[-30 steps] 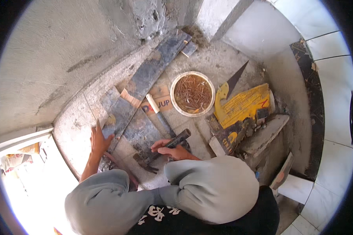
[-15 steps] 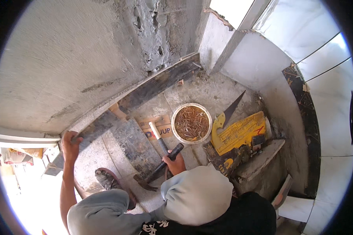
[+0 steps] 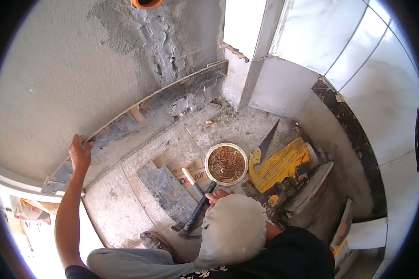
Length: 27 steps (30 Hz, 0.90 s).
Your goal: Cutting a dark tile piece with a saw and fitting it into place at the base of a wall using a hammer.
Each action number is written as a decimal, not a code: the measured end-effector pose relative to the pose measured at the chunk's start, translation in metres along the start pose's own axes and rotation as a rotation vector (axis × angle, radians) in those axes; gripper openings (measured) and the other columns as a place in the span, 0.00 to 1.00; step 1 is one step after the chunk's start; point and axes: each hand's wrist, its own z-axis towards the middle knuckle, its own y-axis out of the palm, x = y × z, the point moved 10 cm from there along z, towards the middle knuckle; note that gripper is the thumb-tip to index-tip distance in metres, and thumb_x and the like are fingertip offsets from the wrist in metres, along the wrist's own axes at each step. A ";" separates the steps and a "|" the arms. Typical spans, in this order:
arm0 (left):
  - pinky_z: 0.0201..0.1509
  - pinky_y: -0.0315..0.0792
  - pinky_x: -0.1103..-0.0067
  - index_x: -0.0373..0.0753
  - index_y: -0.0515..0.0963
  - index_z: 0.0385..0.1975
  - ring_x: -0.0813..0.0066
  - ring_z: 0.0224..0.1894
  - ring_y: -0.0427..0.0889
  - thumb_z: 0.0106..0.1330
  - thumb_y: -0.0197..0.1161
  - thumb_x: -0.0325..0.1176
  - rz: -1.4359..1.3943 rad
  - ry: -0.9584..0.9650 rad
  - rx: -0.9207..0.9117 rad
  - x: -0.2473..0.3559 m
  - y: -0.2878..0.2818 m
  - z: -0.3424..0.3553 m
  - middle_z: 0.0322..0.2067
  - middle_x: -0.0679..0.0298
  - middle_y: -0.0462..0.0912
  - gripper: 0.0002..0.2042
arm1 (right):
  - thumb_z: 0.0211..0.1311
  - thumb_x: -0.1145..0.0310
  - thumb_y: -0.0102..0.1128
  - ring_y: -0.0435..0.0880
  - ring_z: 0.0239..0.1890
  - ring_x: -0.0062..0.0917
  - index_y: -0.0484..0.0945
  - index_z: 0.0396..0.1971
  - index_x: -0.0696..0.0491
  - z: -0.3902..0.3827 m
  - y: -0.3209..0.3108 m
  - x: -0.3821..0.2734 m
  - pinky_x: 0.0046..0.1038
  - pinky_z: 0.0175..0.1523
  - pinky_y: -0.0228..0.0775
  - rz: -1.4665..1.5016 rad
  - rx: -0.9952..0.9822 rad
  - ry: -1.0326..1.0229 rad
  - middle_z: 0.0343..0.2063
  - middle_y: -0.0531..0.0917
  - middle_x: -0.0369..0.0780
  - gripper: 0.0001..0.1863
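A long, dark, mortar-stained plank (image 3: 160, 103) lies lengthwise along the grey wall, with a lighter patch partway along it. My left hand (image 3: 81, 151) is closed on its upper edge near the left end, with the arm stretched out. My right hand (image 3: 215, 197), partly hidden by my knee, is wrapped round the black handle of a claw hammer (image 3: 198, 211), its head low near my shoe. Beside it a white-and-black handle (image 3: 189, 176) runs behind the hammer; its far end is hidden. A white bucket (image 3: 209, 181) of rusty nails (image 3: 226, 162) stands just beyond my right hand.
Stained grey boards (image 3: 167, 193) and a cardboard piece (image 3: 198, 173) lie on the tiled floor. Right of the bucket are a yellow-handled saw (image 3: 256, 158), a crumpled yellow bag (image 3: 281, 165) and a broken slab (image 3: 309, 188). An orange pipe end (image 3: 147, 3) projects from the wall above.
The plank sits higher against the wall, showing rough mortar beneath it, and its left end now extends past my left hand. The hammer stays in my right hand. My view has shifted upward.
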 end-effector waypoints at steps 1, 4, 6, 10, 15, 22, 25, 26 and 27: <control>0.43 0.71 0.67 0.34 0.78 0.32 0.53 0.38 0.78 0.48 0.69 0.24 0.008 0.010 0.005 -0.009 0.000 -0.002 0.33 0.55 0.76 0.11 | 0.56 0.47 0.65 0.81 0.19 0.24 0.76 0.21 0.56 -0.018 -0.005 -0.066 0.28 0.25 0.73 -0.187 0.102 -0.368 0.16 0.81 0.40 0.25; 0.43 0.72 0.65 0.36 0.79 0.33 0.51 0.38 0.79 0.47 0.70 0.25 0.009 0.033 0.059 -0.019 0.002 0.000 0.33 0.55 0.77 0.12 | 0.64 0.53 0.58 0.79 0.17 0.20 0.75 0.20 0.54 -0.003 -0.035 -0.169 0.24 0.23 0.69 -0.024 -0.259 -0.116 0.16 0.80 0.37 0.21; 0.43 0.71 0.64 0.36 0.79 0.33 0.51 0.39 0.79 0.47 0.70 0.25 -0.012 0.016 0.071 -0.019 0.003 -0.003 0.34 0.55 0.77 0.12 | 0.60 0.59 0.57 0.80 0.17 0.25 0.76 0.27 0.57 0.032 -0.091 -0.260 0.31 0.26 0.73 -0.079 0.004 -0.339 0.15 0.79 0.40 0.15; 0.44 0.69 0.63 0.38 0.80 0.32 0.53 0.41 0.78 0.47 0.70 0.28 -0.049 -0.016 0.086 -0.028 0.023 -0.002 0.35 0.58 0.78 0.12 | 0.57 0.66 0.55 0.83 0.38 0.45 0.76 0.41 0.55 0.049 -0.203 -0.441 0.43 0.44 0.74 -0.335 0.758 -0.846 0.31 0.83 0.49 0.13; 0.44 0.69 0.63 0.40 0.80 0.32 0.54 0.42 0.78 0.46 0.71 0.29 -0.025 -0.020 0.125 -0.075 -0.004 -0.022 0.35 0.59 0.78 0.12 | 0.55 0.62 0.59 0.81 0.47 0.47 0.64 0.56 0.60 0.106 -0.180 -0.528 0.44 0.50 0.75 -0.923 0.706 -0.529 0.42 0.80 0.54 0.30; 0.44 0.68 0.63 0.40 0.82 0.32 0.55 0.41 0.78 0.46 0.71 0.29 -0.013 0.000 0.133 -0.031 0.002 -0.013 0.34 0.59 0.77 0.11 | 0.54 0.66 0.59 0.86 0.38 0.38 0.83 0.34 0.58 0.224 -0.282 -0.492 0.34 0.49 0.78 -0.589 1.100 -0.388 0.33 0.85 0.49 0.12; 0.44 0.68 0.63 0.39 0.82 0.31 0.54 0.40 0.77 0.47 0.71 0.30 -0.008 -0.003 0.143 -0.029 -0.002 -0.015 0.33 0.59 0.77 0.11 | 0.57 0.56 0.59 0.83 0.43 0.49 0.80 0.38 0.61 0.230 -0.301 -0.481 0.43 0.48 0.76 -0.152 1.110 -0.371 0.37 0.83 0.54 0.21; 0.44 0.68 0.63 0.38 0.82 0.31 0.54 0.40 0.77 0.47 0.71 0.30 0.022 -0.043 0.112 -0.041 -0.005 -0.018 0.32 0.59 0.76 0.11 | 0.56 0.57 0.60 0.84 0.39 0.44 0.81 0.30 0.60 0.221 -0.281 -0.482 0.39 0.45 0.76 0.033 1.145 -0.456 0.30 0.84 0.50 0.18; 0.44 0.68 0.63 0.38 0.82 0.31 0.54 0.40 0.77 0.47 0.71 0.30 0.062 -0.062 0.120 -0.049 -0.016 -0.021 0.32 0.59 0.76 0.11 | 0.55 0.58 0.60 0.85 0.34 0.40 0.81 0.22 0.59 0.208 -0.257 -0.490 0.35 0.42 0.76 0.226 1.165 -0.534 0.24 0.84 0.45 0.17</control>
